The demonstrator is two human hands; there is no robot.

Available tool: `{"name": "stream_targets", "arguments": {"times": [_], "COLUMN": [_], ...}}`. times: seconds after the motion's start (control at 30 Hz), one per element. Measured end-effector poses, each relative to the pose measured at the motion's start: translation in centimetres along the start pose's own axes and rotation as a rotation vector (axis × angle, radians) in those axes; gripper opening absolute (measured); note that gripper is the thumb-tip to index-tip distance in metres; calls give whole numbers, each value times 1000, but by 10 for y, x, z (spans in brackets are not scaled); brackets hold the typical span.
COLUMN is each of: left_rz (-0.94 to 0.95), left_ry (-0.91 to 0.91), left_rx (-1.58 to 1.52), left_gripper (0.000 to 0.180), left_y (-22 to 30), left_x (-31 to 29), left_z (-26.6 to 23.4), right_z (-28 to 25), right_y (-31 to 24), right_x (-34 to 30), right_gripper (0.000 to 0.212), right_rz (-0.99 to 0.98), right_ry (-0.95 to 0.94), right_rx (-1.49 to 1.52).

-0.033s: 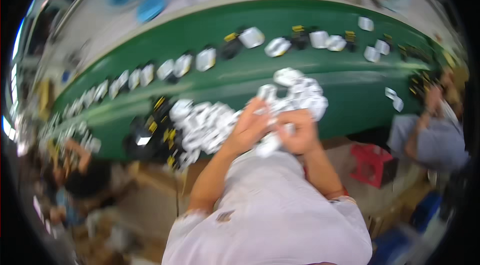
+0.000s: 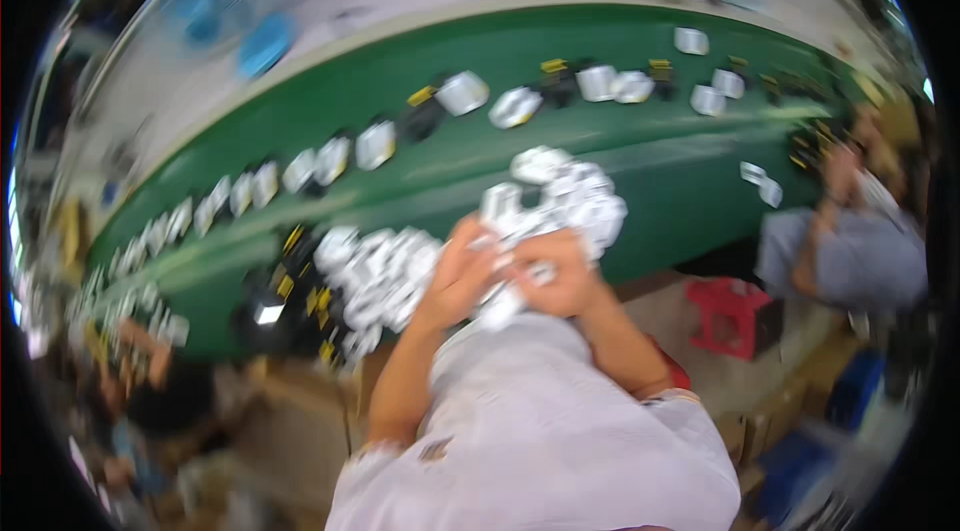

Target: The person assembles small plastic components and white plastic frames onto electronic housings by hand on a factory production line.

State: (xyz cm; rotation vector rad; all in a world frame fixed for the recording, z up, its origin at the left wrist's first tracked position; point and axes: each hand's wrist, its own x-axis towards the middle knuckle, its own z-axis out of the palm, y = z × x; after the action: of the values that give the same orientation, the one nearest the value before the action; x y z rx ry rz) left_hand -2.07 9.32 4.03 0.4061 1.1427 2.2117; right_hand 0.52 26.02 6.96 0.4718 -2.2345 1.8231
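While left hand [image 2: 458, 273] and right hand [image 2: 556, 273] curl together (can't tell grip), green table [image 2: 675, 216] is bare right of white pile [image 2: 592, 216]. Red stool [image 2: 722, 299]: past near edge.

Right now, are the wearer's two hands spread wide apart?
No, the left hand and the right hand are close together, beside the heaped white pieces.
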Motion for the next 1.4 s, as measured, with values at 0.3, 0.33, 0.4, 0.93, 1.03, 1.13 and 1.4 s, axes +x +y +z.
{"name": "stream_targets", "arguments": {"times": [0.3, 0.33, 0.4, 0.93, 1.03, 1.13, 1.4], "left_rz": [-38, -49, 28, 51, -17, -95, 55], "left_ry": [46, 61, 110, 331, 234, 517, 591], "left_rx": [24, -23, -96, 702, 760, 770, 1875], "left_gripper": [20, 21, 17, 10, 11, 25, 71], "left_y": [-1, -4, -11, -11, -8, -5, -74], "left_x": [16, 18, 28, 90, 106, 126, 179], "left_z": [-3, -5, -4, -81, -98, -133, -224], "right_z": [-7, -8, -5, 22, 27, 32, 45], "right_y": [24, 27, 33, 120, 128, 144, 151], "right_x": [-1, 1, 6, 55, 61, 58, 39], "right_gripper": [16, 15, 13, 11, 11, 11, 17], "right_rz": [321, 311, 250, 821, 945, 958, 868], "right_ry": [-233, -226, -134, 268, 371, 475, 296], "right_rx": [428, 441, 341, 749, 894, 986, 745]}}
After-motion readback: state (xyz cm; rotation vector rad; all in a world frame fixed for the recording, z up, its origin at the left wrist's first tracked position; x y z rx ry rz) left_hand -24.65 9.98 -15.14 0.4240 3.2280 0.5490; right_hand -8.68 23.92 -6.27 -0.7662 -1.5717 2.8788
